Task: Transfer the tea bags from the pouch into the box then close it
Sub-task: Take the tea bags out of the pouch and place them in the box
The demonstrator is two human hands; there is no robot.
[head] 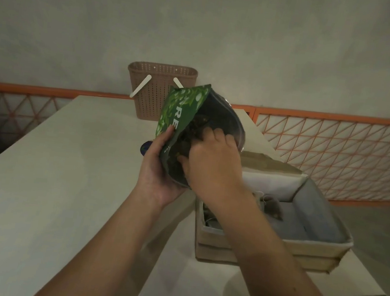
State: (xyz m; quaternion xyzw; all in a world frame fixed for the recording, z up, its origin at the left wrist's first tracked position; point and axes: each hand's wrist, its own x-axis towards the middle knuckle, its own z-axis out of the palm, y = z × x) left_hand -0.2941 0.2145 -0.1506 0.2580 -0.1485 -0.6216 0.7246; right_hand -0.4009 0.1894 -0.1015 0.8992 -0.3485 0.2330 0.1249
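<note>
While dim, pale table [36,190], grey wall [204,26], orange railing [340,116]

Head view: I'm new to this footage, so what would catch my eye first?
The green pouch, held up at centre by the left hand while the right hand reaches into its open mouth. Below right, the open box holds a tea bag; a brown basket stands behind.

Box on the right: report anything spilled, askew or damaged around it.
Nothing stands out. The box sits open on the table with a tea bag inside, none spilled outside. The left hand holds the pouch; the right hand reaches into it.
</note>
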